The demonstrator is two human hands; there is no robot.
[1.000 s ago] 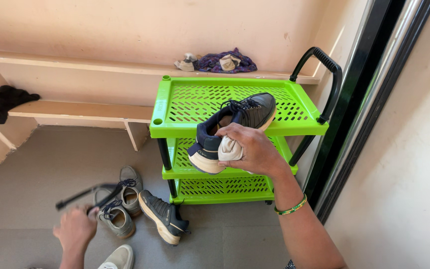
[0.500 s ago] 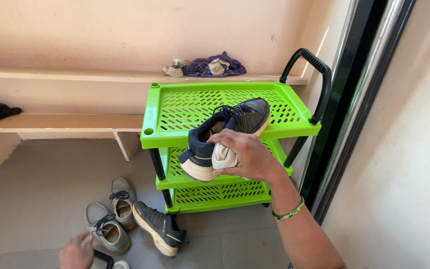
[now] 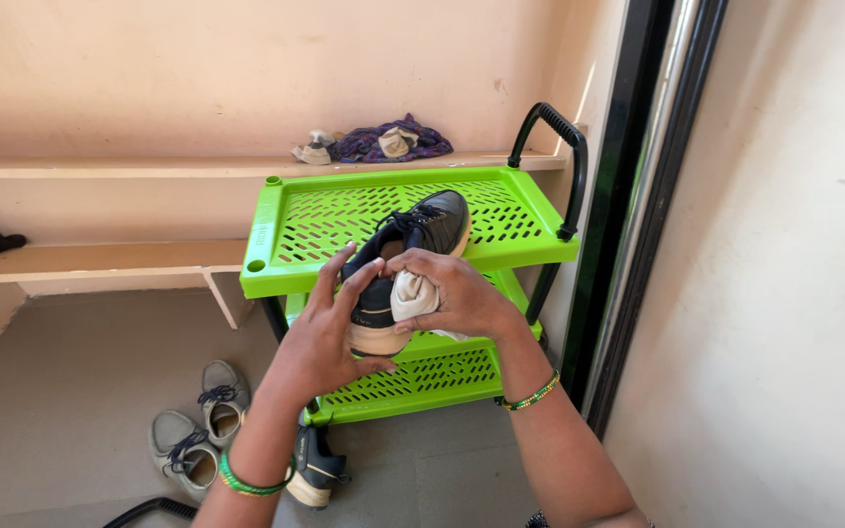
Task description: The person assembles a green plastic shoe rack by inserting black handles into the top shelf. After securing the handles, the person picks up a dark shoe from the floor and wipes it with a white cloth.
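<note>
Holding a dark sneaker (image 3: pixel 413 244) in front of you, you have both hands on it above the front edge of the bright green plastic rack (image 3: pixel 286 256). Your right hand (image 3: pixel 452 293) is closed around the heel end from the right side, its fingers pinning a balled white sock (image 3: pixel 413 295) against the opening of the shoe. Your left hand (image 3: pixel 330 337) comes in from the lower left, fingers spread and pressed flat against the shoe's near side and its pale sole, so the hand cups the shoe without being curled shut. The sneaker tilts up and away from you, its toe reaching over the perforated top tray of the rack while its heel hangs out past the tray's front lip; whether the toe actually touches the tray you cannot tell from this view.

Each wrist carries a green bangle. Below the top tray sit two lower green trays, and a black handle (image 3: pixel 561 137) rises at the rack's far right corner. On the floor to the left lies a pair of grey shoes (image 3: pixel 198 430), side by side, and another dark sneaker (image 3: pixel 317 471) rests near the rack's foot, just under your left forearm. Behind the rack, on a long ledge (image 3: pixel 100 168) along the wall, lies a bundle of purple cloth (image 3: pixel 383 145) with pale socks on it.
</note>
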